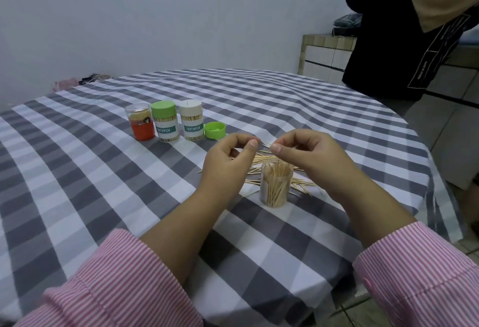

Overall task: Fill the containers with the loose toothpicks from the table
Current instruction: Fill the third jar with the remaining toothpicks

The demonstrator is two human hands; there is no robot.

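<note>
1. Round desk, covered with a grey-and-white checked cloth that hangs over the edge.
2. Plain pale wall behind the desk; a tiled counter in the far right corner, tiled floor at right.
3. Another person in a black top stands at the far right edge of the desk.
4. My left hand is raised above the desk, fingers curled, thumb against the index tip; I cannot tell if it pinches a toothpick.
5. My right hand is raised just beside the left, fingers curled narrow, thumb and index pinching thin toothpicks that poke out toward the left hand.
6. Open clear container stands upright below my hands, partly filled with toothpicks standing on end.
7. Loose toothpicks lie scattered flat on the cloth behind and around that container, mostly under my right hand.
8. Farther back, a row of three upright containers, touching or nearly so: orange container at left, green-lidded container in the middle, white-lidded container at right, all showing toothpicks inside.
9. Loose green lid lies open side up just right of the row.
10. Pink-and-white striped sleeves on both my forearms.
</note>
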